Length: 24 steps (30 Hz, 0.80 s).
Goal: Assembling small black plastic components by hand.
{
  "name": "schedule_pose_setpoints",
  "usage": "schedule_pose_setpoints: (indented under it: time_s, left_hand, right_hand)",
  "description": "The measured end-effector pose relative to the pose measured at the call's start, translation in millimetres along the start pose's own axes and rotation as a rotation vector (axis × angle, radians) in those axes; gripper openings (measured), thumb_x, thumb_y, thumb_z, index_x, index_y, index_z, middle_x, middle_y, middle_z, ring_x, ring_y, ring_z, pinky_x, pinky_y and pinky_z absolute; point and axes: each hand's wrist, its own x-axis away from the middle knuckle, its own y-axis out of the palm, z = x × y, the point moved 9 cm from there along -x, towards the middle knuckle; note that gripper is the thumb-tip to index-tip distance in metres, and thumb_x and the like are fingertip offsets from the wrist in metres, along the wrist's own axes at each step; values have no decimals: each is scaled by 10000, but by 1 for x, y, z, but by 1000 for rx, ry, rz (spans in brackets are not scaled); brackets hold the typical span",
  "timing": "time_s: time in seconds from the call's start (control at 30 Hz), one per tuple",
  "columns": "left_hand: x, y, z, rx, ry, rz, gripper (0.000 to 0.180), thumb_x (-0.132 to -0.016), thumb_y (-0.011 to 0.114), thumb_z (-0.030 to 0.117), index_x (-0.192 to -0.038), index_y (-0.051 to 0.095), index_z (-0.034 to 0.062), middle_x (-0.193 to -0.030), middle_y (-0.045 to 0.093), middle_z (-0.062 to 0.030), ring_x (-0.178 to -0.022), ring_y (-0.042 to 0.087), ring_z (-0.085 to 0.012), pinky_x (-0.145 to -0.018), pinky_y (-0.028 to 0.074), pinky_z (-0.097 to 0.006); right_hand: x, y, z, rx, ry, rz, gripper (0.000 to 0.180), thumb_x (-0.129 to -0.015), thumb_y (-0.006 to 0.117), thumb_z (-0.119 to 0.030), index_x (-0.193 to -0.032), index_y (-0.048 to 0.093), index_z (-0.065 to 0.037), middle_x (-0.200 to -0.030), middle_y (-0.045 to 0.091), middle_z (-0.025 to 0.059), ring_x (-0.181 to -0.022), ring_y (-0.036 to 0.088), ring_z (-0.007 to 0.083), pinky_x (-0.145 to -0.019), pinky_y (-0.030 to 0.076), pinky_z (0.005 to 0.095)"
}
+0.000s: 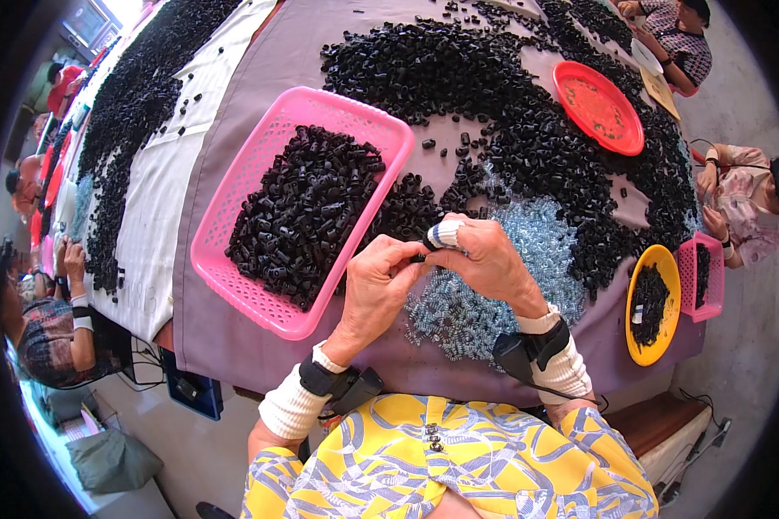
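Note:
My left hand and my right hand meet above the table's near edge, fingertips pinched together. Between them is a small black plastic part, mostly hidden by the fingers. A white striped band wraps one finger of my right hand. Under and beside that hand spreads a heap of small pale-blue metallic coil springs. Left of my hands stands a pink plastic basket, holding many small black parts. A wide pile of loose black parts lies beyond my hands.
A red round tray rests on the pile at the right. A yellow plate with black pieces and a small pink basket sit near the right edge. Other people work at the right and left.

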Motion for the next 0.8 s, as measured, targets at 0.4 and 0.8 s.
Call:
schedule_pose_setpoints:
  time_s: [0.4,0.8]
  left_hand:
    - [2,-2,9,-73,31,-7,252,-748,681,-26,-988,705,45,-811,623,-59,-659,572,-122,-575,455,-246]
    - [1,-1,11,-69,44,-2,242,-749,684,-25,-985,701,29,-828,629,-70,-687,597,-137,-597,475,-250]
  right_hand:
    - [3,4,11,0,54,-44,147,-713,716,-53,-806,612,-7,-723,605,116,-645,584,279,-576,458,347]
    - [6,3,13,-86,162,-60,152,-724,705,-31,-831,603,4,-731,619,125,-675,625,261,-589,479,335]
